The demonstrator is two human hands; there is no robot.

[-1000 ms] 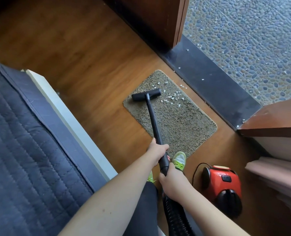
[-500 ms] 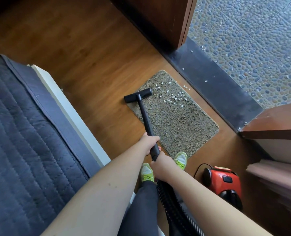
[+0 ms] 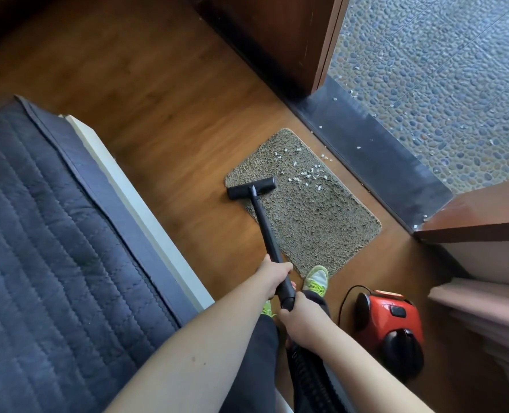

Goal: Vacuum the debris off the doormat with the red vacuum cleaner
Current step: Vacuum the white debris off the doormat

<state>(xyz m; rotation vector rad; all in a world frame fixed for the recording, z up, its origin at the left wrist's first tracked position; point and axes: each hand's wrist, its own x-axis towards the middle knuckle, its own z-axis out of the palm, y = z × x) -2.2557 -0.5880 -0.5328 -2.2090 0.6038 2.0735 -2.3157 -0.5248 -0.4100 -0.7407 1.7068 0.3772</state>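
Note:
A brown-grey doormat (image 3: 312, 216) lies on the wood floor by the doorway. White debris bits (image 3: 306, 174) are scattered over its far part. The black vacuum wand (image 3: 266, 231) slants down to its floor head (image 3: 251, 188), which sits on the mat's left edge, left of the debris. My left hand (image 3: 272, 274) grips the wand higher up. My right hand (image 3: 299, 318) grips its lower end where the ribbed hose (image 3: 309, 380) begins. The red vacuum cleaner (image 3: 388, 326) stands on the floor to the right of my feet.
A bed with a dark quilted cover (image 3: 53, 263) and white frame (image 3: 134, 198) fills the left. A dark threshold (image 3: 375, 162) with a few debris bits borders pebble tiles (image 3: 441, 84). An open wooden door (image 3: 277, 34) stands behind; furniture (image 3: 482, 263) crowds the right. My green shoe (image 3: 315, 280) touches the mat's near corner.
The floor head has been drawn left and toward me, from beside the debris to the mat's left edge. Both hands kept their grip on the wand.

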